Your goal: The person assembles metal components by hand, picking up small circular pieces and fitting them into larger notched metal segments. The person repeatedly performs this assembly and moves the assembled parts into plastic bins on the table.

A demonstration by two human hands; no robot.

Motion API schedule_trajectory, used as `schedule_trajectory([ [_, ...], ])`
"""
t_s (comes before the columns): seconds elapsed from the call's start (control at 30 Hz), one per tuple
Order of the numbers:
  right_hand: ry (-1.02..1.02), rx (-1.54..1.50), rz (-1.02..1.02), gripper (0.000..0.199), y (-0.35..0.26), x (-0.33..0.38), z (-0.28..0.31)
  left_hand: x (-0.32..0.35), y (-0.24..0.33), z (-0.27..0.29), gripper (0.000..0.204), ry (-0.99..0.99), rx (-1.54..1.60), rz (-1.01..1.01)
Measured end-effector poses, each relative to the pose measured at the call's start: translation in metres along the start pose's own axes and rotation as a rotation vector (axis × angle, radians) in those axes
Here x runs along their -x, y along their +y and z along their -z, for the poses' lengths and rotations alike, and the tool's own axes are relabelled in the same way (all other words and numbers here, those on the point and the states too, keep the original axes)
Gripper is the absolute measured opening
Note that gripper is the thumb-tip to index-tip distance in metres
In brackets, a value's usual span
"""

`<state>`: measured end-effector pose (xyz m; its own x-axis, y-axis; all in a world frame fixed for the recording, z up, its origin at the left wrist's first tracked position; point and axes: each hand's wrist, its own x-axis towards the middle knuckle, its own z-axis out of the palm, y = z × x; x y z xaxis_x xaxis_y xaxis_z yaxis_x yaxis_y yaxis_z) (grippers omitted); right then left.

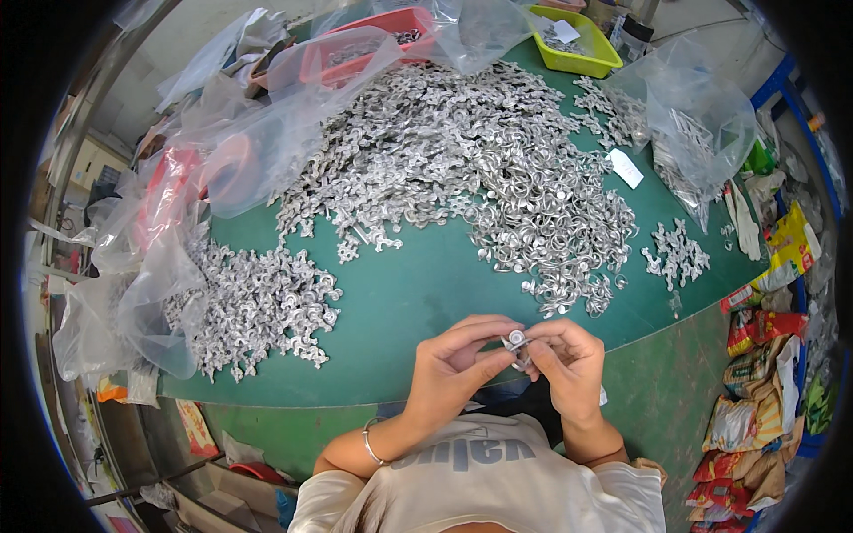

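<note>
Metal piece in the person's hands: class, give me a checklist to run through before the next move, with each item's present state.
1. Left hand touching the metal piece: ok.
2. Right hand touching it: ok.
3. Its parts fully joined: cannot tell, partly hidden.
4. Shiny curved parts kept apart from the duller pile: not ok, they run together.
5. Small pile at right separate from the curved parts: ok.
</note>
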<state>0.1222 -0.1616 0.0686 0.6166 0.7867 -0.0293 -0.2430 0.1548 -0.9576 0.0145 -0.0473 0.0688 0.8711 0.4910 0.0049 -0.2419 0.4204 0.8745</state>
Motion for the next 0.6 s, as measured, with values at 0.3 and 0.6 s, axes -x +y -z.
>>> schedule_trajectory([
  [0.3, 0.068, 0.158, 0.044, 0.015, 0.010, -0.005, -0.014, -0.002, -0.004, 0.012, 0.028, 0.219, 0.350, 0.197],
  [0.6, -0.046, 0.217, -0.067, 0.010, 0.034, -0.010, -0.020, -0.001, 0.007, 0.049, 0.030, 0.358, 0.393, 0.066],
])
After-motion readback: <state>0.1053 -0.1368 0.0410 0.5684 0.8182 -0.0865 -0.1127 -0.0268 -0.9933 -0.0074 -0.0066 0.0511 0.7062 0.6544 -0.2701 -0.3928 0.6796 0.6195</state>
